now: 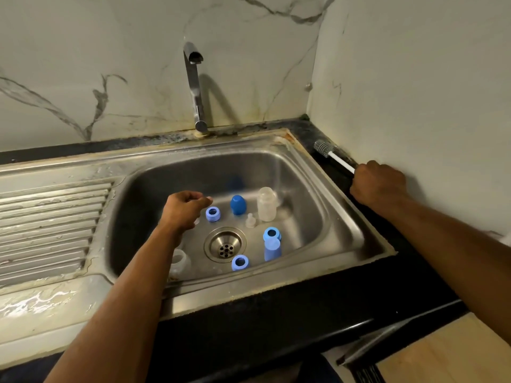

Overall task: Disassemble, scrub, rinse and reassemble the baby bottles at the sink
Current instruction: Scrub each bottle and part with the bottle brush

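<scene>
Steel sink point(318, 172) wet. Right hand point(377, 182) grip clenched round brush point(333, 156) handle; left hand point(184, 208) loosely curled, apparently empty. Risk: brush slips; upright bottle point(266, 204) topples.

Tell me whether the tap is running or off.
Off. No stream falls from the spout of the faucet, and nothing splashes in the sink basin below, where the bottle parts sit.

Sink point(345, 205): bottle point(266, 204) at back, drain point(225, 246) mid-basin, rings point(213, 214) around it; brush point(330, 154) on right counter point(409, 244).
</scene>
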